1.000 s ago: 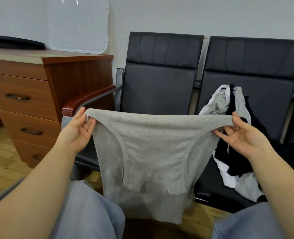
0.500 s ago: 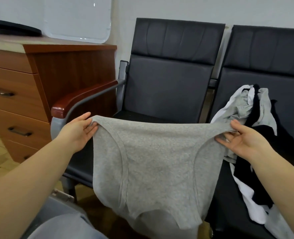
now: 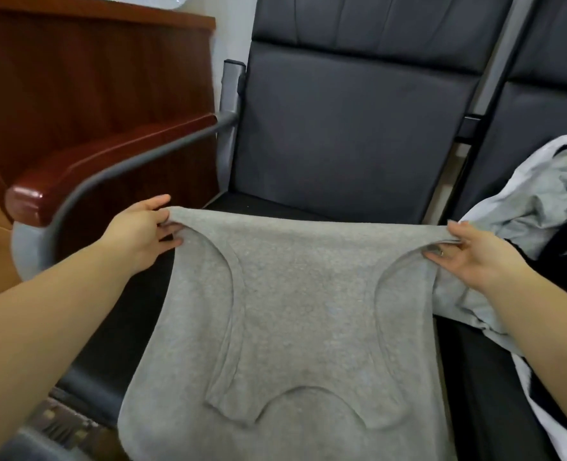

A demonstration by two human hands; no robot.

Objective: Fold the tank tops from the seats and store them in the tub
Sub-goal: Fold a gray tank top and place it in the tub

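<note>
A grey tank top [image 3: 295,294], folded in half with its straps doubled back toward me, is stretched over the front of the left dark seat [image 3: 342,144]. My left hand [image 3: 142,229] pinches its far left corner. My right hand [image 3: 475,257] pinches its far right corner. The lower part of the top drapes down over the seat's front edge. A heap of white, grey and black tank tops [image 3: 541,207] lies on the right seat, just beyond my right hand. No tub is in view.
A red-brown wooden armrest [image 3: 75,181] on a grey metal frame borders the left seat. Behind it stands a wooden desk [image 3: 92,68]. A second dark seat back [image 3: 548,104] rises at the right. Wooden floor shows at the bottom left.
Both hands carried the stretched grey top forward and down over the left seat. My view moved closer and lower, so the desk drawers and the wall dropped out of sight.
</note>
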